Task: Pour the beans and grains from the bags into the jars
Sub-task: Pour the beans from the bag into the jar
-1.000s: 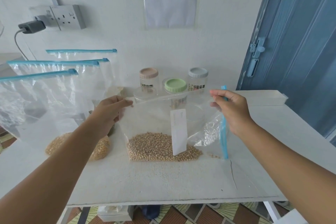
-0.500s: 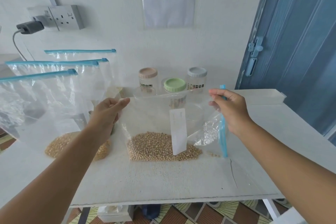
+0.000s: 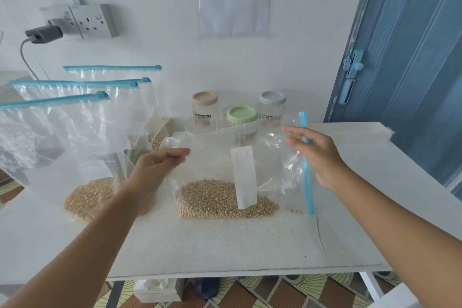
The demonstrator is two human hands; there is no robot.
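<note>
The clear zip bag [image 3: 225, 162] of beans [image 3: 225, 199] stands on the white table [image 3: 225, 245] between your two hands, mouth pulled wide, its blue zip strip [image 3: 306, 162] hanging down just behind your right fingers. Compared with half a second ago, your right hand [image 3: 317, 155] has loosened: fingers now spread and nearly straight against the plastic rather than pinching. Your left hand [image 3: 155, 167] pinches the bag's left edge as before. Beyond your fingertips stand the jars [image 3: 242, 122]. Left of your left hand, more zipped bags [image 3: 75, 132] stand upright.
</note>
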